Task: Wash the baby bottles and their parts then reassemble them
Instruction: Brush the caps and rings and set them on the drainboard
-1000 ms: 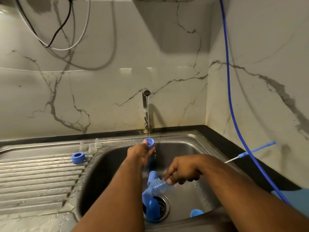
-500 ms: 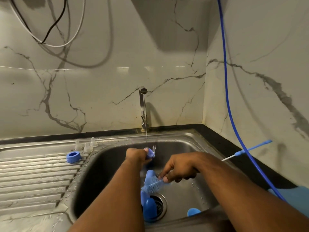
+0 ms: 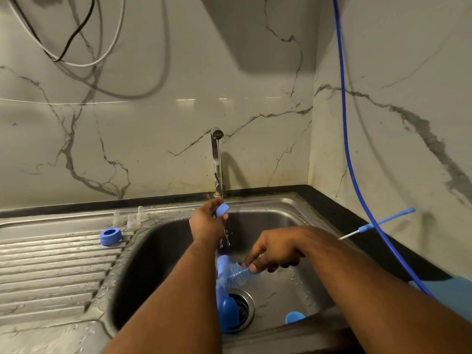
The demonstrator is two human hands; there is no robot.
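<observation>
Nearest, in the bottom of the sink (image 3: 293, 209), a dark blue lid (image 3: 228, 312) lies over the drain (image 3: 246, 306), and a small light blue cup (image 3: 294, 317) sits to its right against the front wall of the basin. Just above the drain the right hand (image 3: 274, 250) has its fingers (image 3: 252, 267) curled round the stem of a bottle brush (image 3: 233, 277), whose pale blue bristles point left toward the left forearm. Further back the left hand (image 3: 207, 223) pinches a small blue cap (image 3: 222, 209) between thumb and fingertips, holding it under the thin stream of water falling from the tap (image 3: 217, 159); drops scatter below it. On the ribbed draining board (image 3: 51, 267) to the left stands a blue screw ring (image 3: 110, 236), and just behind it three clear teats (image 3: 129, 218) stand upright. On the dark desk (image 3: 332, 208) to the right lies a thin blue brush (image 3: 378, 223), crossed by a blue hose (image 3: 344, 123) that hangs down the marble wall.
</observation>
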